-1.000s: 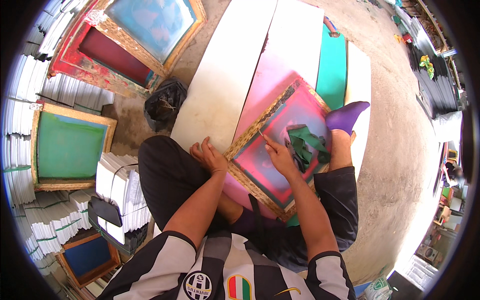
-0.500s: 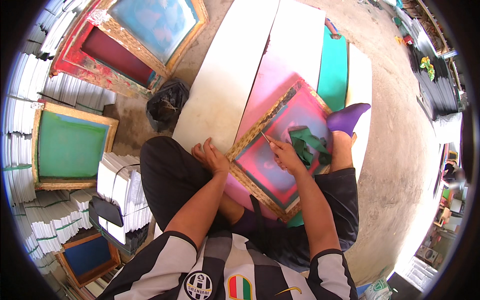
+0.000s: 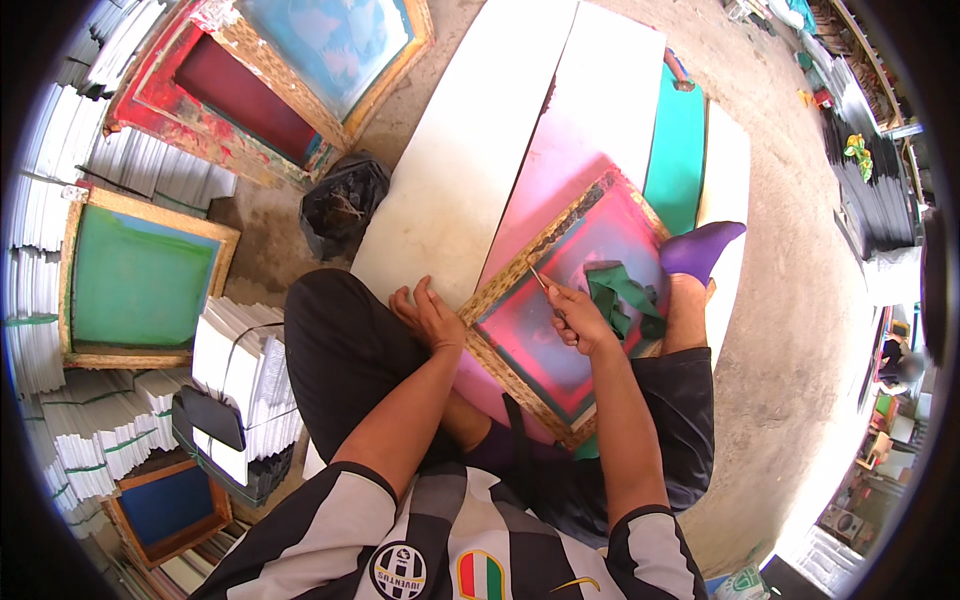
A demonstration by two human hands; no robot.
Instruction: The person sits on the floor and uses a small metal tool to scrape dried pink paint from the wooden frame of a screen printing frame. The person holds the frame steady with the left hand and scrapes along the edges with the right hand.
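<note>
A wooden-framed printing screen (image 3: 520, 385) with a pink and blue-grey mesh lies at an angle between my legs. My right hand (image 3: 578, 315) is closed around a slim pointed tool (image 3: 538, 276), its tip at the inner edge of the frame's upper-left bar. The fist hides the tool's handle, so its exact kind is unclear. Beside the frame's left corner rests my left hand (image 3: 430, 315), fingers extended over the pale board and its edge against the wood. A crumpled dark green cloth (image 3: 622, 295) lies on the mesh, right of my right hand.
Long white, pink and green boards (image 3: 460, 140) lie beneath the screen. A black plastic bag (image 3: 345, 200) sits left of them. More framed screens (image 3: 145, 285) and stacked white sheets (image 3: 240, 370) fill the left side. My purple-socked foot (image 3: 703, 252) is by the screen's right corner.
The whole view has shifted slightly. My right hand's tool still points at the frame's inner edge, and my left hand stays by the corner. The cloth remains on the mesh.
</note>
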